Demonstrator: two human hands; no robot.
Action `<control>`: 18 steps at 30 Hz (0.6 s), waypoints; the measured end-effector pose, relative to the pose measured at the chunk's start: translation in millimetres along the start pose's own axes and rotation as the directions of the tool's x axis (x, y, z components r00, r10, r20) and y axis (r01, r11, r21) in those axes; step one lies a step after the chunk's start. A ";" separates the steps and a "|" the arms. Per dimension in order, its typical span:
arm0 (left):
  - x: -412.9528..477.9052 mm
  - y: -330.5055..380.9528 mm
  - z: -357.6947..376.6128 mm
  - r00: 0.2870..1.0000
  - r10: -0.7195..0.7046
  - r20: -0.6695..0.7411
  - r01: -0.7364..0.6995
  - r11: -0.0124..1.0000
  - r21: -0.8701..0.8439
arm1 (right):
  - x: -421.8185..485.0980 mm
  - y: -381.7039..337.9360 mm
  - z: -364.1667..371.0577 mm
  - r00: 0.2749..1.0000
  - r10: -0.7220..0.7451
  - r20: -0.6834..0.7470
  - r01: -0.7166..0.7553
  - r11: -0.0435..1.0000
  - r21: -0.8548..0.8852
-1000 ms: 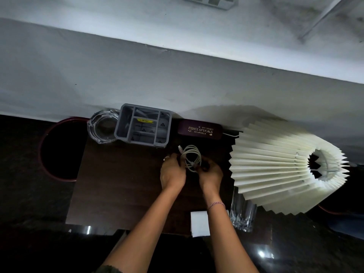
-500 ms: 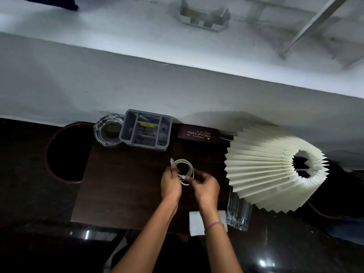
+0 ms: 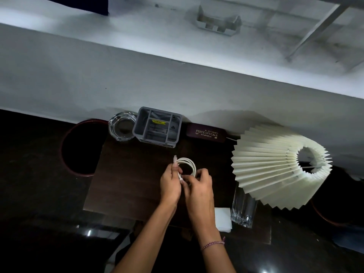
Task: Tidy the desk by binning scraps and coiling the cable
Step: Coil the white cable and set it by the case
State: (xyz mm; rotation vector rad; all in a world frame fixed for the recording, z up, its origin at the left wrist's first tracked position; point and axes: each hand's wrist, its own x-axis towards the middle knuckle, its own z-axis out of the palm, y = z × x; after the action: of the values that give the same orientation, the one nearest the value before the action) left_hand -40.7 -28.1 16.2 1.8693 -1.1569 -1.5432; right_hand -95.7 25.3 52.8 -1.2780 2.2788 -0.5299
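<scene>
While both hands meet over the middle of the dark surface [image 3: 126, 180], the left hand [image 3: 170, 183] and right hand [image 3: 201, 186] pinch their fingers on the coiled white cable [image 3: 188, 164], near the grey organiser [image 3: 157, 127].

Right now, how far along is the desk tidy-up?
Looks done: the white cable is wound into a small loop. In hand: the left hand pinches the loop while the right hand works the loose end. Left: a white paper scrap on the desk's near edge, beside the glass.
</scene>
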 end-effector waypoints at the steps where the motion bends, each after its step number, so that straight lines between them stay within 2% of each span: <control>1: -1.9 0.5 -1.0 1.000 0.013 0.003 -0.013 1.000 0.003 | -1.5 -1.8 -1.7 1.000 -0.011 -0.009 0.011 1.000 -0.027; 5: -7.2 -0.1 -5.0 0.993 0.113 0.017 -0.114 0.986 0.122 | -9.1 -6.7 -8.3 0.998 -0.027 -0.052 0.023 0.997 -0.069; 8: -4.8 -1.5 -11.1 0.985 0.171 0.003 -0.168 0.963 0.213 | -13.1 -11.3 -13.3 0.994 -0.026 -0.108 0.027 1.000 0.002; 13: -3.0 -1.2 -16.6 0.997 0.078 0.029 -0.080 0.991 0.110 | -19.0 -15.6 -10.7 0.996 -0.068 -0.065 0.070 0.997 0.036; 18: -2.4 1.4 -16.0 0.986 -0.147 0.084 0.160 0.971 -0.180 | -22.5 -7.4 -10.9 0.997 -0.070 0.020 0.067 0.987 0.145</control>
State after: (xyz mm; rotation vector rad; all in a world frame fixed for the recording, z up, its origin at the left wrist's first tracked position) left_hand -26.1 -29.5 23.0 1.8291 -0.8789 -1.7491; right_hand -86.7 42.2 70.4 -1.2872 2.1399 -0.6858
